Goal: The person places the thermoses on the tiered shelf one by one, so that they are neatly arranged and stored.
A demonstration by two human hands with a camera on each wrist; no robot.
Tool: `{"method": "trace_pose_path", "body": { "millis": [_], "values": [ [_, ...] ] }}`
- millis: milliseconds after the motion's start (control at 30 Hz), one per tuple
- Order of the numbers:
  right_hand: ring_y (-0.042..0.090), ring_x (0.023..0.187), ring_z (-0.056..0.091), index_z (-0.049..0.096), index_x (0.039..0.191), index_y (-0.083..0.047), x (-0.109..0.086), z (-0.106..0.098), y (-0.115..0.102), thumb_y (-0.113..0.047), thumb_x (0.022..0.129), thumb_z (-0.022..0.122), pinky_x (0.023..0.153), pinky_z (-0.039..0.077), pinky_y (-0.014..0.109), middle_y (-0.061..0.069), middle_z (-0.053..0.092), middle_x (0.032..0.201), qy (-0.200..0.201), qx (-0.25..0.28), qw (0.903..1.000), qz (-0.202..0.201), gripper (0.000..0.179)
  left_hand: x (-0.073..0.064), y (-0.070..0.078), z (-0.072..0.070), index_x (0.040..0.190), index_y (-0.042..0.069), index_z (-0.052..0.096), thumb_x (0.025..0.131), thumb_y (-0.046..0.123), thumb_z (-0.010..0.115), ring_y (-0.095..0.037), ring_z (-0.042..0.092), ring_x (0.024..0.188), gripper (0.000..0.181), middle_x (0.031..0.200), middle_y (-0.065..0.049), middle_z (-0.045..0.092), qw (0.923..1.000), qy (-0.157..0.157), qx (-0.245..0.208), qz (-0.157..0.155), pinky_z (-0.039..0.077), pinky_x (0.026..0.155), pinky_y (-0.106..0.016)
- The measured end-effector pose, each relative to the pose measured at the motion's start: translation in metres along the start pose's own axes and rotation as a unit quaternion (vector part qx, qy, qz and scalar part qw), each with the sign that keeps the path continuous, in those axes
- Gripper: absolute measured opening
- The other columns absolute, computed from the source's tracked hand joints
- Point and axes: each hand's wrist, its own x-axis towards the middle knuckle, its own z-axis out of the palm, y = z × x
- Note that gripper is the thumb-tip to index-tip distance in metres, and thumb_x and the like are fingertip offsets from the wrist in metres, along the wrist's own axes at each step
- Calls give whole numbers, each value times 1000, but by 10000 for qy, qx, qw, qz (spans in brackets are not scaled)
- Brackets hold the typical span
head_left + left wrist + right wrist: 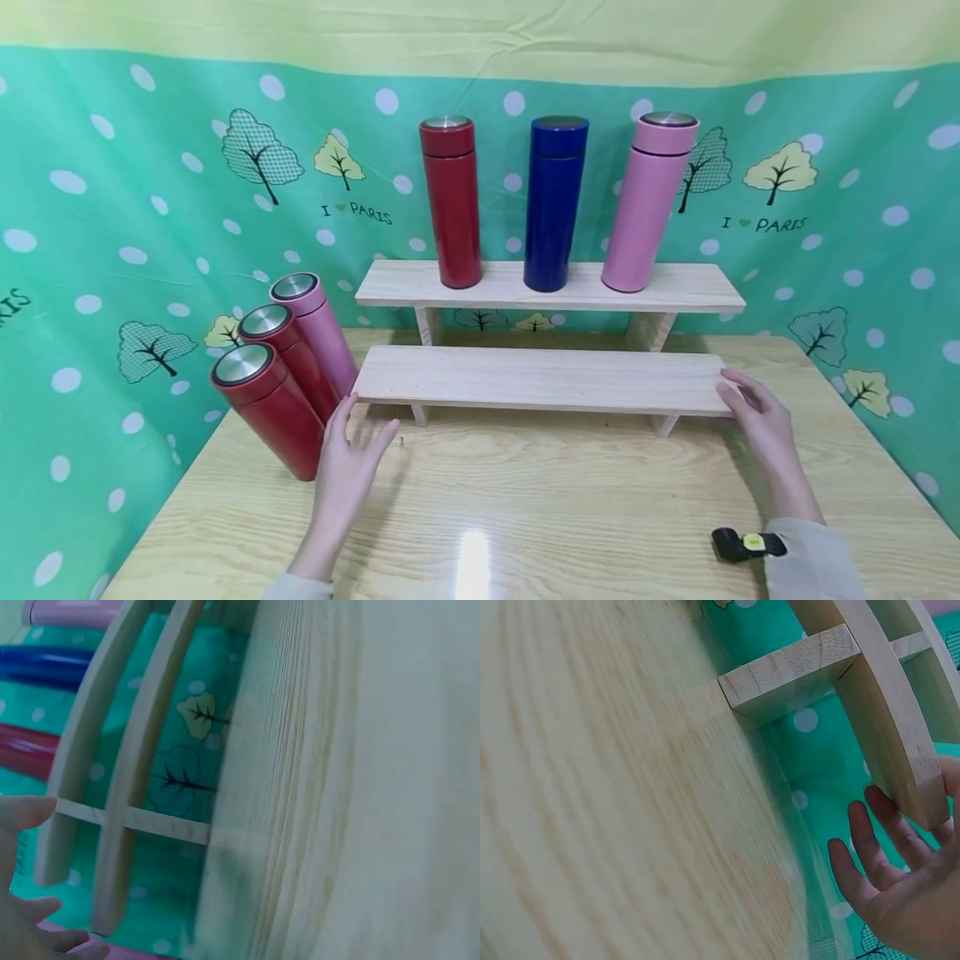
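Observation:
A low wooden shelf (pixel 540 379) stands on the table before a taller wooden shelf (pixel 495 283). At the low shelf's front left corner is my left hand (pixel 347 462), fingers spread and holding nothing. My right hand (pixel 765 425) touches the low shelf's right end with thumb and index finger; in the right wrist view its other fingers (pixel 862 847) stretch out loosely beside that end. On the taller shelf, a red thermos flask (pixel 453 204), a blue flask (pixel 555 204) and a pink flask (pixel 648 204) stand upright in a row.
Left of the shelves, close by my left hand, stand two more red flasks (pixel 273 417) (pixel 300 358) and another pink flask (pixel 318 333). A green printed curtain (pixel 187 250) hangs behind and along the sides of the wooden table (pixel 540 500). A black device (pixel 750 544) sits at my right sleeve.

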Motion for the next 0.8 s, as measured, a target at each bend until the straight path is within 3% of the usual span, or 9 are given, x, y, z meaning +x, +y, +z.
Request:
{"method": "trace_pose_path", "body": {
  "millis": [167, 233, 300, 400, 633, 800],
  "values": [
    [24, 136, 41, 37, 154, -18, 2, 0, -4, -50, 98, 54, 78, 44, 6, 18, 24, 160, -23, -150, 9999, -38, 66, -22, 8, -17, 152, 16, 38, 90, 34, 75, -32, 36, 137, 74, 153, -10, 37, 9988, 2, -285, 400, 34, 108, -47],
    [27, 137, 40, 37, 154, -17, 2, 1, -5, -51, 98, 53, 78, 44, 7, 18, 24, 160, -28, -182, 9998, -46, 67, -32, 10, -24, 150, 19, 42, 90, 29, 75, -27, 42, 132, 69, 149, -7, 43, 9983, 98, -304, 488, 37, 105, -34],
    [24, 135, 42, 36, 154, -16, 2, 1, -5, -50, 99, 53, 78, 44, 7, 19, 24, 160, -43, -172, 9998, -14, 67, -41, 11, -32, 148, 23, 44, 90, 28, 75, -25, 47, 124, 66, 144, -6, 48, 9983, 248, -228, 474, 42, 96, -21],
    [13, 125, 48, 37, 154, -17, 1, 0, -3, -50, 98, 54, 77, 44, 6, 20, 25, 160, -35, -146, 9999, 23, 67, -50, 10, -44, 146, 25, 48, 89, 23, 76, -19, 50, 118, 63, 138, -2, 52, 9970, 630, -199, 399, 41, 85, -8],
    [-4, 104, 48, 39, 153, -18, -1, 0, 0, -49, 98, 56, 77, 46, 8, 22, 27, 158, 2, 20, 10000, -20, 65, -53, -3, -69, 143, 18, 51, 84, 9, 80, 0, 48, 119, 66, 136, 5, 54, 9842, 1693, -319, 403, 40, 85, -6],
    [-7, 99, 48, 39, 153, -17, -1, 0, 0, -49, 98, 56, 76, 47, 9, 23, 27, 158, 19, 33, 10000, 5, 66, -47, -12, -83, 146, 18, 45, 86, 9, 78, -3, 48, 122, 69, 141, 4, 51, 9803, 1898, -465, 278, 40, 85, -6]
  ]
}}
